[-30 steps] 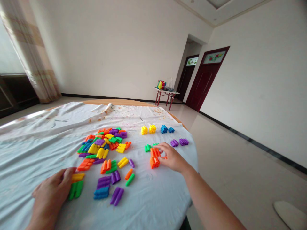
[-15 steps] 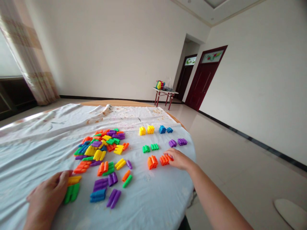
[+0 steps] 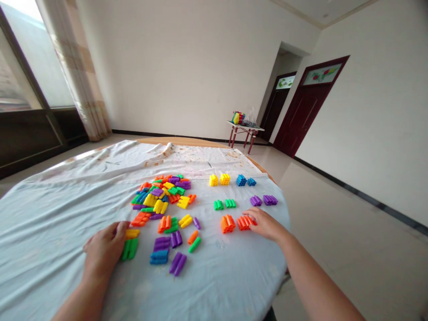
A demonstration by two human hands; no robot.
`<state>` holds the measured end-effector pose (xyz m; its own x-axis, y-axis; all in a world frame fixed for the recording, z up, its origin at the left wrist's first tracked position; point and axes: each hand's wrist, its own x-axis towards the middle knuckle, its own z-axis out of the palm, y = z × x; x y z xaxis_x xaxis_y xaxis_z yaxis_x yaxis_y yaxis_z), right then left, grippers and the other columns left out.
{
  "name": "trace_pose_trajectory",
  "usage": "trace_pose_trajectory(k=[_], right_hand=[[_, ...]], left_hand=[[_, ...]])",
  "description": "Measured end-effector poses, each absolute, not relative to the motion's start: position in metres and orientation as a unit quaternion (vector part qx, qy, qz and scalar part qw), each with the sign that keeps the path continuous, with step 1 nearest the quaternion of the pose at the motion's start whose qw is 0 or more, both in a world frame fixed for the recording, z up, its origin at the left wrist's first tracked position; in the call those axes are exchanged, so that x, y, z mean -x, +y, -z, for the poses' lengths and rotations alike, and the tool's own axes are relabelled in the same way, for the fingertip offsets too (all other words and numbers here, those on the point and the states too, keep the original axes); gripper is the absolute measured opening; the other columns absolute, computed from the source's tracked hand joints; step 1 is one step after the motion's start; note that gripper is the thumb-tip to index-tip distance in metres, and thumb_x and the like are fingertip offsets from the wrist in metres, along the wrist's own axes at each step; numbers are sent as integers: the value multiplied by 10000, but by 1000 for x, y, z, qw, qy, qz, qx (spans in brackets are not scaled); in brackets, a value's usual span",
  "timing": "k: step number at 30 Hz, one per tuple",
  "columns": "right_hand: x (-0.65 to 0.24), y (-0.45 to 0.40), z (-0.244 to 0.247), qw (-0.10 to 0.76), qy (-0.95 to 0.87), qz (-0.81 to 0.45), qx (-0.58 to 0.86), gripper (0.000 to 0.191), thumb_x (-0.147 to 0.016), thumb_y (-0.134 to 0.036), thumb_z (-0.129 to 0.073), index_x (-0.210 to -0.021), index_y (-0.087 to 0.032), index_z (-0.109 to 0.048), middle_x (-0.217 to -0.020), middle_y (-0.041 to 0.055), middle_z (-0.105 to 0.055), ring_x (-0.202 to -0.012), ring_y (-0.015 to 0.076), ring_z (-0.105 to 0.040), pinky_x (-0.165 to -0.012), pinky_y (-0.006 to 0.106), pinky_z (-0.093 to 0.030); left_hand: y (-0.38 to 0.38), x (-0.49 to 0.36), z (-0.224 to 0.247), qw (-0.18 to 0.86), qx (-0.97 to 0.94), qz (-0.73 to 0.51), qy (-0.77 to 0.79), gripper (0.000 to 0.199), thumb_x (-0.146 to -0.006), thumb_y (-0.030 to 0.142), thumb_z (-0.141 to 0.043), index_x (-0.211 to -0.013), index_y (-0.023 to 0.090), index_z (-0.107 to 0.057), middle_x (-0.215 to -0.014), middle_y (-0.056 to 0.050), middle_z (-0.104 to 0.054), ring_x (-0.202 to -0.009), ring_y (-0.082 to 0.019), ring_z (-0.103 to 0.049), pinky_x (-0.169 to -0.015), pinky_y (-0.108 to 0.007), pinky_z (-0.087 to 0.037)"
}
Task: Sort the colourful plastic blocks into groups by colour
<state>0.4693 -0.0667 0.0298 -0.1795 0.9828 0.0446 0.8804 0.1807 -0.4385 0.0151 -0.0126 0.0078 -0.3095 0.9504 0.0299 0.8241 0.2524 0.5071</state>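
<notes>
On the cloth-covered table, my right hand (image 3: 267,224) has its fingers closed on an orange block group (image 3: 245,222). Another orange group (image 3: 228,224) sits just left of it. Behind them are green groups (image 3: 219,205), purple groups (image 3: 256,200), yellow groups (image 3: 225,179) and blue groups (image 3: 241,180). At the left, my left hand (image 3: 106,245) rests beside a yellow piece (image 3: 132,233) and a green piece (image 3: 129,248); its fingertips are partly hidden, so its grip is unclear. A mixed pile (image 3: 160,196) of coloured pieces lies between the hands.
Loose purple pieces (image 3: 178,264), a blue piece (image 3: 158,257) and a green piece (image 3: 195,244) lie near the table's middle. The tablecloth (image 3: 214,285) has wrinkles at the left. Farther back stands a small table (image 3: 245,127) with bags on it.
The camera view has turned left, so the whole scene appears farther right. Both hands stay beside the same pieces, with no clear movement of the blocks.
</notes>
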Motion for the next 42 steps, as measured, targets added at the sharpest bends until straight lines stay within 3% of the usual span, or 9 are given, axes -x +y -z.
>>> trace_pose_trajectory(k=[7, 12, 20, 31, 34, 37, 39, 42], right_hand=[[-475, -65, -33, 157, -735, -102, 651, 504, -706, -49, -493, -1184, -171, -596, -1221, 110, -556, -1157, 228, -498, -1012, 373, -361], [-488, -62, -25, 149, -669, -84, 723, 496, -716, 14, -427, -1162, -121, -596, -1148, 139, -598, -1062, 198, -569, -953, 314, -406], [-493, -61, -5, 137, -656, -125, 731, 472, -730, 15, -423, -1134, -144, -611, -1084, 125, -653, -988, 179, -620, -870, 274, -450], [-485, -66, -11, 153, -667, -121, 719, 486, -726, 0, -415, -1140, -159, -612, -1068, 111, -654, -991, 184, -613, -893, 292, -447], [-481, -68, -16, 208, -661, -67, 718, 463, -733, -16, -409, -1134, -146, -601, -1076, 120, -633, -997, 198, -597, -913, 331, -446], [-462, -69, -31, 322, -669, -9, 670, 399, -784, -71, -399, -1120, -160, -595, -1091, 122, -614, -1026, 222, -569, -918, 384, -452], [-437, -72, -42, 382, -692, -6, 612, 357, -819, -108, -402, -1112, -177, -595, -1090, 117, -611, -1037, 227, -559, -919, 400, -455], [-386, -75, -52, 404, -743, -56, 531, 342, -835, -107, -416, -1111, -200, -595, -1082, 95, -609, -1030, 207, -559, -928, 386, -456]], left_hand=[[-10, -12, -6, 154, -569, -205, 781, 553, -828, 491, -245, -1078, 186, -632, -1090, -147, -651, -1102, -314, -523, -864, -397, -367], [-10, -11, -5, 161, -572, -209, 777, 582, -816, 515, -230, -1080, 180, -625, -1079, -153, -651, -1081, -313, -535, -864, -395, -386], [-13, -14, -10, 158, -568, -204, 782, 611, -806, 516, -208, -1100, 168, -615, -1107, -158, -642, -1135, -334, -507, -938, -434, -358], [-10, -10, -2, 147, -567, -229, 777, 548, -825, 494, -264, -1048, 170, -645, -1024, -145, -674, -1049, -302, -555, -870, -390, -387], [-12, -13, -5, 149, -567, -234, 775, 510, -830, 463, -293, -1053, 174, -649, -1034, -136, -674, -1065, -295, -547, -839, -376, -387], [-15, -16, -9, 146, -570, -238, 773, 486, -837, 446, -297, -1043, 187, -654, -1028, -124, -678, -1053, -280, -554, -827, -368, -385], [-16, -17, -10, 144, -571, -240, 772, 481, -837, 447, -298, -1020, 189, -660, -1007, -123, -683, -1042, -279, -560, -825, -370, -385], [-18, -17, -9, 142, -572, -245, 770, 495, -840, 457, -280, -1003, 187, -661, -981, -123, -686, -1026, -282, -568, -815, -374, -389]])
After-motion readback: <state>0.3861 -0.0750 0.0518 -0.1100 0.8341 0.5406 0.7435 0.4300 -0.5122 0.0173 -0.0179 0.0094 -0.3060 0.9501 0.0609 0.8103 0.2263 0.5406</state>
